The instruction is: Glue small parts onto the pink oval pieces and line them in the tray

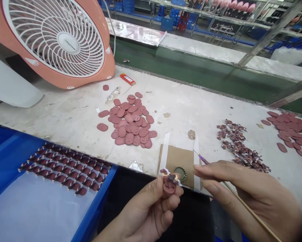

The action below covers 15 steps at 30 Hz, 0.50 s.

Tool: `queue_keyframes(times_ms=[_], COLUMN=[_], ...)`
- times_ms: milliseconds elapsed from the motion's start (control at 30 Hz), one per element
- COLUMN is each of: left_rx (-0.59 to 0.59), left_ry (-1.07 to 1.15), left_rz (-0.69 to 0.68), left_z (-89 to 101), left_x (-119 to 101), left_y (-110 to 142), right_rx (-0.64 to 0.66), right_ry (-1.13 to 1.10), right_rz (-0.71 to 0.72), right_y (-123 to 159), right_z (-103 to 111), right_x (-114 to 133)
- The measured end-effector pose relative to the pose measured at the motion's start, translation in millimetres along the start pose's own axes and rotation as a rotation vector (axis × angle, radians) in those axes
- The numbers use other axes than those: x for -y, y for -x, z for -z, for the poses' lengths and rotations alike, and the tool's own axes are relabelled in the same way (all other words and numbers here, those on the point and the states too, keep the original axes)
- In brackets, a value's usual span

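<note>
My left hand pinches a small figurine on a reddish-brown oval base, with dark, white and yellowish parts on top. In my right hand is a thin paintbrush, gripped like a pen, its purple ferrule and fine tip pointing left. The tip is apart from the figurine, up and to its right. Behind the figurine, a bottle cap lies upturned on a piece of brown cardboard with white strips along its sides. What the cap contains is hard to make out.
Loose oval discs are heaped mid-table, with more discs at right. Small figures lie beside my right hand. A blue crate at left holds rows of figurines on bases. An orange fan stands at the back left.
</note>
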<state>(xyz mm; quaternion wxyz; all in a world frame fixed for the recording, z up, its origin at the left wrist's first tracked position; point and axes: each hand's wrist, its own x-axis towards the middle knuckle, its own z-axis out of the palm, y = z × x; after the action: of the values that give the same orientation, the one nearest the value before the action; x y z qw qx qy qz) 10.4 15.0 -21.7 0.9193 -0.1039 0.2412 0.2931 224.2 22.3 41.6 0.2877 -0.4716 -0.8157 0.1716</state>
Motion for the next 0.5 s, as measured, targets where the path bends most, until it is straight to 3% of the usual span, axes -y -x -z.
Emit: queue_keyframes(times_ms=[167,367,433,500], left_rx=[0.047,0.153,0.136,0.055], left_ry=[-0.018,-0.178,-0.305,-0.434], left_rz=[0.000,-0.126,-0.177,-0.326], left_z=[-0.5,3.6,5.8,7.1], left_x=[2.0,2.4,2.4,2.7], left_y=[-1.0,-6.5,-6.2,-3.6], right_rx=[0.065,0.176,0.165,0.076], right_ry=[-0.146,-0.349,-0.313,-0.189], right_rz=[-0.018,-0.057,-0.005,0.051], right_y=[-5.4,-12.9,-12.7,-8.1], right_z=[-8.6,-20.7,-24.4,-30.1], right_x=[2.7,9.8,10.7,9.7])
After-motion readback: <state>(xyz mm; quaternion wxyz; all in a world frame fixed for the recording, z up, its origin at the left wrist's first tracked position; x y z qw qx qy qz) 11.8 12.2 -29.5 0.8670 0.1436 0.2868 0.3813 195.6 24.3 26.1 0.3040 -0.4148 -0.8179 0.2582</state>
